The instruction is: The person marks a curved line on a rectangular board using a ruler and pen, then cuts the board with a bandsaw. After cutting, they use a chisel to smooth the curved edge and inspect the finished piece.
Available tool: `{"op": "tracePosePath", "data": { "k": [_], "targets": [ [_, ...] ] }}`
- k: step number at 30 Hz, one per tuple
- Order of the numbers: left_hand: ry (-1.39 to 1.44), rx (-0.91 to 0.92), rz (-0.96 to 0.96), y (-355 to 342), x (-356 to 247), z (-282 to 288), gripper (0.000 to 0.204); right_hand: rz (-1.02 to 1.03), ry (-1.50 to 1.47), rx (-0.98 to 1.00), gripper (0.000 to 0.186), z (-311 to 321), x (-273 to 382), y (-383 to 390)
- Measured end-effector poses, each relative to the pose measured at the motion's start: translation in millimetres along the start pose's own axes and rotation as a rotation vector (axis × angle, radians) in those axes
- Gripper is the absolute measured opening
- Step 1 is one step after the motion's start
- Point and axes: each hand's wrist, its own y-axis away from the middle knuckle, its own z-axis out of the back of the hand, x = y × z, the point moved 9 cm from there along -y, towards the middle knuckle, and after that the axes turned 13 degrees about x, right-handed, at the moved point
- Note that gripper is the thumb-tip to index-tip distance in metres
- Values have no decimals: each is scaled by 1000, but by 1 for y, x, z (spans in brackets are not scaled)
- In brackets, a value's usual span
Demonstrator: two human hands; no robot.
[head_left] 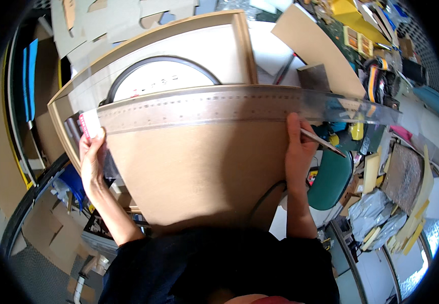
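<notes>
A long ruler (194, 110) lies across the far edge of a tan board (194, 172), its right end jutting out past the board. My left hand (92, 152) is closed on the ruler's left end beside a white and red label (90, 124), its thumb on top. My right hand (299, 147) is closed around a slim pen (326, 142), which points down to the right. That hand's thumb rests against the ruler's near edge at the board's right side. The fingers under both edges are partly hidden.
Beyond the board stands a shallow wooden tray (245, 48) with a round white dial with a dark rim (163, 78) inside. A loose brown sheet (320, 50) and a red and black tool (286, 68) lie at the far right. A green stool seat (332, 180) is at right.
</notes>
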Motion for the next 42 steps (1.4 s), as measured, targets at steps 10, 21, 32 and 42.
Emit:
{"op": "tracePosePath", "data": {
  "k": [10, 21, 32, 42],
  "targets": [
    [-3, 64, 36, 1, -13, -15, 25, -121, -17, -98, 53, 27, -23, 4],
    [11, 127, 44, -3, -13, -22, 26, 400, -456, 406, 37, 22, 104, 18],
    [0, 48, 44, -1, -11, -18, 23, 169, -1308, 791, 75, -70, 107, -17],
    [-20, 35, 53, -1, -10, -16, 21, 171, -1319, 879, 78, -81, 116, -17]
  ]
}}
